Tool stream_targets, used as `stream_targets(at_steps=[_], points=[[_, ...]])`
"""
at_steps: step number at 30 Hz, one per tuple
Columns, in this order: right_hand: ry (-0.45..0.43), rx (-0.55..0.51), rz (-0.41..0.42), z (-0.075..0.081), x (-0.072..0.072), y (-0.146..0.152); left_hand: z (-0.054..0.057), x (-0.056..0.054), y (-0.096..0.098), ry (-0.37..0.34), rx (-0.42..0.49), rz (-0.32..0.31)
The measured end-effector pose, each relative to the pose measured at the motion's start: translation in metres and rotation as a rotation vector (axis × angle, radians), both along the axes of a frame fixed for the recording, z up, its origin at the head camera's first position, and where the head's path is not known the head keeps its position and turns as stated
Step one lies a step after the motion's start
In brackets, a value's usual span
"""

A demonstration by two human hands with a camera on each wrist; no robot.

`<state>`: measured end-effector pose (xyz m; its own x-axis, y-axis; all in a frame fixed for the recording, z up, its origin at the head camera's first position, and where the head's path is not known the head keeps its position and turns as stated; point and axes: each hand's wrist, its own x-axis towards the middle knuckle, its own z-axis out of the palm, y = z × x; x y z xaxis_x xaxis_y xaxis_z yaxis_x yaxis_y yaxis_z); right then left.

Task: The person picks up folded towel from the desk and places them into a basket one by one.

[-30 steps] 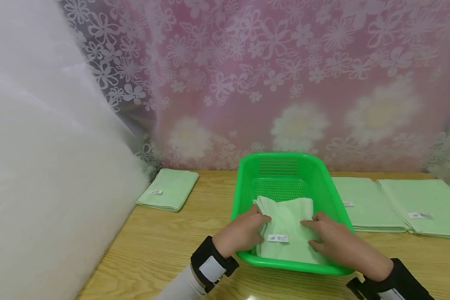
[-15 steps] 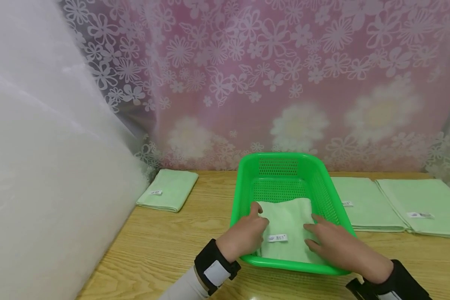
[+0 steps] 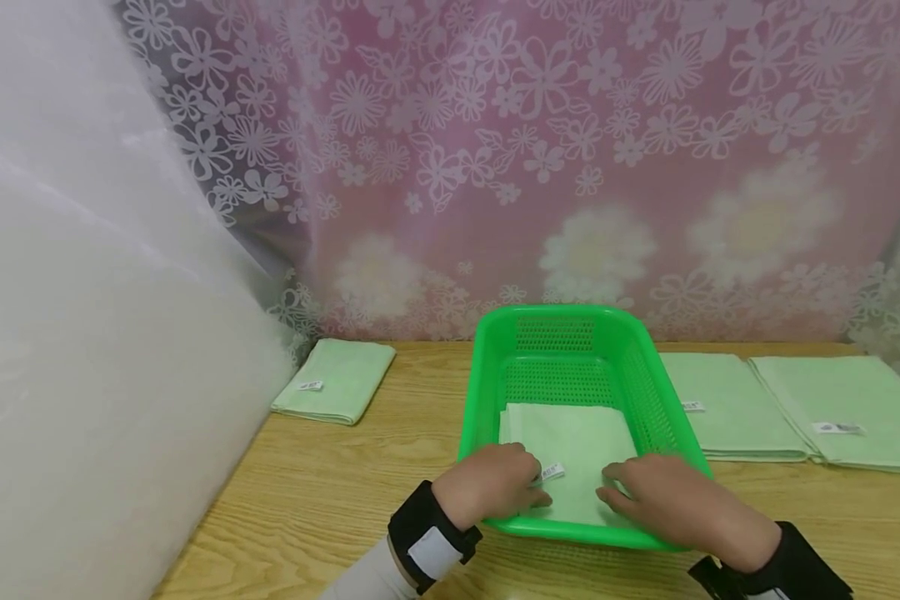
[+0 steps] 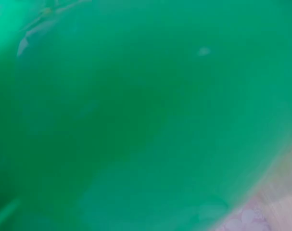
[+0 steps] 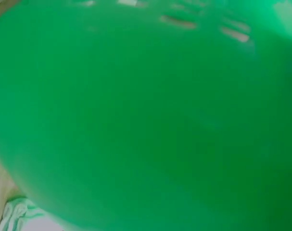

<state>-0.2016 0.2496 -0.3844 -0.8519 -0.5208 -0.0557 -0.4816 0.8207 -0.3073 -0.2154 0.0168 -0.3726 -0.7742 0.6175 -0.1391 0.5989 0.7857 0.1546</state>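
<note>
A white sheet (image 3: 97, 292) slopes down the far left, its lower edge meeting the bench (image 3: 292, 500). Just beside it on the wood lies a folded pale green cloth (image 3: 337, 379), flat, with a small white tag near its left edge.

Next comes the left hand (image 3: 489, 482), a black strap (image 3: 414, 525) round its wrist above a light sleeve (image 3: 371, 575). It reaches over the near left part of a bright green basket (image 3: 551, 311). Its grip is loose — thumb and forefinger bent and a little apart on the cloth, the other fingers hidden beneath the hand.

The basket has slotted, perforated walls and stands on the bench. In its near half lies another folded pale green cloth (image 3: 577, 433), flat on the bottom; the left hand covers one end of its white label (image 3: 553, 472).

The right hand (image 3: 667, 496) comes over the basket's right rim, thumb and forefinger parted and pointing left at the cloth's right side; that grip is open and holds nothing that can be seen.

Right of the basket, two more folded cloths lie side by side — a nearer one (image 3: 735, 404) and a farther one (image 3: 855, 400). Both wrist views are mostly blurred green.
</note>
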Motion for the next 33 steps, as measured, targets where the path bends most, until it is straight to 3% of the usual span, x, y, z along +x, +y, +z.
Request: stream_targets(at_steps=[4, 8, 16, 22, 33], points=[[-0.082, 0.006, 0.012, -0.002, -0.001, 0.003, -0.001, 0.000, 0.000, -0.067, 0.025, 0.010], [-0.104, 0.003, 0.006, -0.002, -0.002, 0.005, -0.001, 0.001, 0.000, -0.094, 0.047, 0.024], [-0.111, -0.020, 0.009, -0.003, -0.003, 0.004, -0.002, 0.000, -0.001, -0.121, 0.063, 0.050], [-0.076, -0.033, 0.048, -0.002, -0.008, 0.000, -0.003, -0.007, -0.003, -0.136, 0.094, 0.064], [-0.042, -0.020, 0.038, 0.000, -0.015, -0.005, -0.001, -0.017, -0.005, -0.114, 0.086, 0.076]])
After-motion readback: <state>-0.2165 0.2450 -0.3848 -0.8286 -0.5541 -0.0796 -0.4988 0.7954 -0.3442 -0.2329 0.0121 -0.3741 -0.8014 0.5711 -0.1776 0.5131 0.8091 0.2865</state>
